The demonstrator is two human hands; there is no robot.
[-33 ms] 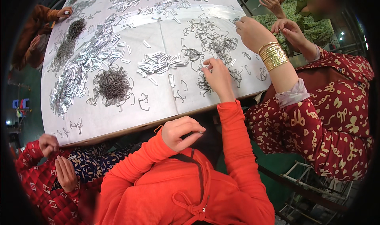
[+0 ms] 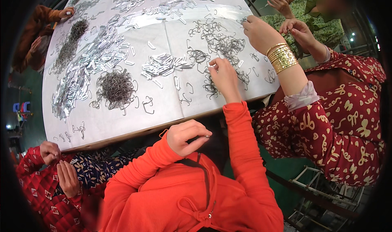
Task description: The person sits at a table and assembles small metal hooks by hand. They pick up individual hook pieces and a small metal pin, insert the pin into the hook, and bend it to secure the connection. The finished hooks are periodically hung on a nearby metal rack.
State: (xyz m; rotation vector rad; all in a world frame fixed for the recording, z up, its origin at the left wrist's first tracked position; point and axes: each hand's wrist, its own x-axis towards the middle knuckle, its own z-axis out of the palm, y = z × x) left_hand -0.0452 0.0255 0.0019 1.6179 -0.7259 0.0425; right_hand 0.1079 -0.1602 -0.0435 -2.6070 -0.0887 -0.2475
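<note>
My left hand [image 2: 188, 137] is held in front of the table edge, its thumb and fingertips brought together in a pinch. A tiny pale bit shows at the tips, too small to name. Over the table my right hand [image 2: 224, 77] is bent with thumb and forefinger close together, and a small light speck shows between them. Bent dark wire hooks [image 2: 210, 88] lie beside and under that hand. To its left is a small heap of shiny silver flat metal strips [image 2: 164, 64]. Farther left sits a dense heap of wire hooks [image 2: 116, 89].
A long spread of silver strips [image 2: 94, 54] crosses the white-covered table [image 2: 163, 103]. At the right, a co-worker's hand with gold bangles [image 2: 261, 34] reaches over the table near mine. Another co-worker's hands [image 2: 67, 179] are at the lower left. More people sit at the far sides.
My right hand has shifted very slightly away from me. My left hand stays where it was.
</note>
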